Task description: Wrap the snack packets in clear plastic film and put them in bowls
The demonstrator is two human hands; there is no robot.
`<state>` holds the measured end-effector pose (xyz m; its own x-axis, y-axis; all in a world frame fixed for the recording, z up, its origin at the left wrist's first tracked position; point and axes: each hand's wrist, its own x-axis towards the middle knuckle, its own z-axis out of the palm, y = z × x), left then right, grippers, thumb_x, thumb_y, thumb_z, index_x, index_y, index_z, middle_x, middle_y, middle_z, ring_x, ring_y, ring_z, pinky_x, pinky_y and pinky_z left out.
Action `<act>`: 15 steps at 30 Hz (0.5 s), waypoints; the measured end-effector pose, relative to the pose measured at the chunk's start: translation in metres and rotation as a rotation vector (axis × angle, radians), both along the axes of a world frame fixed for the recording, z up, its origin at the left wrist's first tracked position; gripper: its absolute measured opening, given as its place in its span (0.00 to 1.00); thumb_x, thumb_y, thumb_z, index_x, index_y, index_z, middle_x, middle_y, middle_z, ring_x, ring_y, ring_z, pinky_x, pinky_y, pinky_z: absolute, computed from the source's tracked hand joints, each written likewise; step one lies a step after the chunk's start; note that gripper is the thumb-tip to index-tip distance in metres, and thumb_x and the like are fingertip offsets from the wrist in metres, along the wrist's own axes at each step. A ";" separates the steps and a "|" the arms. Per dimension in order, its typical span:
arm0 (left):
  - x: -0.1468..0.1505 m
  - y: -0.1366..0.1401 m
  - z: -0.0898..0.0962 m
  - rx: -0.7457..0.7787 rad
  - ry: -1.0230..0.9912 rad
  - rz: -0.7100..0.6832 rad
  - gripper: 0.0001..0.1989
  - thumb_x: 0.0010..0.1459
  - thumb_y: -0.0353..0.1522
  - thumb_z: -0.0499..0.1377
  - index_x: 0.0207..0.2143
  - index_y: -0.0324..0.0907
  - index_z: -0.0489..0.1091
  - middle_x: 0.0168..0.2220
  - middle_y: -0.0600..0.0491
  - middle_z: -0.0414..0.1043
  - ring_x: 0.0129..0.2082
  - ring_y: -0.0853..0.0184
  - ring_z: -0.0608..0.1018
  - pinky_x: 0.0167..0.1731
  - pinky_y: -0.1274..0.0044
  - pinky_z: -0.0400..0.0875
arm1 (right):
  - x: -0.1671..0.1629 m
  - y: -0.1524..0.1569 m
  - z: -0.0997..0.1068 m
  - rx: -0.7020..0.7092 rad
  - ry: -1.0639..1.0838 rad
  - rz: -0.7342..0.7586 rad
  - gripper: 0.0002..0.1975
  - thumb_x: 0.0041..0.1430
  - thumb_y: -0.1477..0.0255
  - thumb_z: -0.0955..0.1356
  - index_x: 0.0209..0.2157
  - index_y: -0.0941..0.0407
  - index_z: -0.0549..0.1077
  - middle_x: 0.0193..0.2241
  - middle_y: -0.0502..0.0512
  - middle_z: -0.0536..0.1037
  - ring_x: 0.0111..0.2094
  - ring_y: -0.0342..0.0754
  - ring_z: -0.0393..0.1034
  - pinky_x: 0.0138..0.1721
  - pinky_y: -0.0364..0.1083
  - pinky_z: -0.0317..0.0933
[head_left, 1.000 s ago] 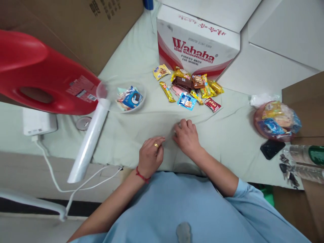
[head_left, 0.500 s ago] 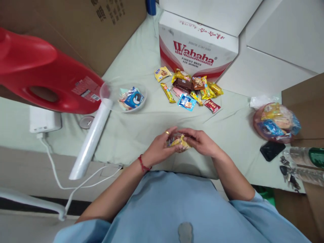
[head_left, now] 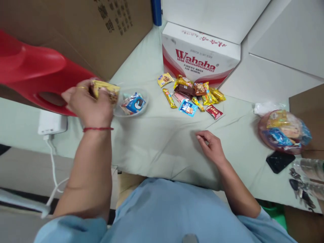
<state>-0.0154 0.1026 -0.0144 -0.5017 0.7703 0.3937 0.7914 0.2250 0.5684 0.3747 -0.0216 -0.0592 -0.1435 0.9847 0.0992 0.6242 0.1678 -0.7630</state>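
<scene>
My left hand [head_left: 89, 104] alone now carries the yellow packet [head_left: 107, 88], clamped, near the clear bowl [head_left: 144, 106]. My right hand [head_left: 212, 145] (loosely curled, apparently empty) let go.

From here I see a table [head_left: 152, 145] in soft light, covered with pale green cloth [head_left: 172, 131]. Past its near left edge is a grey surface [head_left: 27, 165]; floor or wall, I cannot tell.

On the desk [head_left: 157, 148] with its pale green cloth, a large red plastic jug [head_left: 37, 62] sits before a brown cardboard box [head_left: 73, 33]. Near the jug is a white rectangular power block [head_left: 52, 122] with a white cable [head_left: 53, 162]. A white-and-red printed "Wahaha" carton [head_left: 202, 57] sits farther back. At right, a flat black phone-like object [head_left: 279, 161] lies near a bunch of keys [head_left: 301, 194] and two clear plastic bottles [head_left: 312, 168].
</scene>
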 end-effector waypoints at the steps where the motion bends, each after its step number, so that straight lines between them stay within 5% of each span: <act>1: -0.009 0.014 0.002 -0.082 -0.015 0.084 0.21 0.66 0.40 0.63 0.53 0.32 0.73 0.50 0.48 0.75 0.62 0.50 0.68 0.67 0.48 0.57 | 0.005 -0.005 -0.005 -0.008 -0.002 -0.007 0.14 0.73 0.61 0.65 0.43 0.53 0.80 0.39 0.58 0.83 0.39 0.51 0.78 0.44 0.49 0.72; 4: -0.015 0.039 0.002 -0.345 0.019 0.103 0.16 0.68 0.38 0.62 0.50 0.33 0.73 0.49 0.49 0.75 0.65 0.46 0.65 0.67 0.42 0.52 | 0.014 -0.022 -0.018 -0.040 -0.002 -0.037 0.13 0.72 0.63 0.65 0.42 0.53 0.80 0.37 0.56 0.83 0.38 0.51 0.78 0.43 0.49 0.72; 9: 0.009 0.038 -0.009 -0.646 0.190 -0.035 0.19 0.77 0.36 0.49 0.46 0.29 0.72 0.56 0.41 0.76 0.64 0.43 0.70 0.63 0.43 0.61 | 0.027 -0.037 -0.023 -0.076 -0.020 -0.096 0.13 0.72 0.65 0.65 0.41 0.53 0.80 0.37 0.56 0.83 0.37 0.50 0.78 0.42 0.49 0.72; 15: 0.009 0.034 -0.024 -0.557 0.293 -0.097 0.32 0.78 0.48 0.42 0.42 0.29 0.71 0.54 0.43 0.76 0.64 0.44 0.67 0.61 0.42 0.61 | 0.041 -0.036 -0.017 -0.054 -0.065 -0.105 0.12 0.73 0.66 0.64 0.42 0.54 0.80 0.38 0.56 0.83 0.40 0.50 0.78 0.44 0.48 0.71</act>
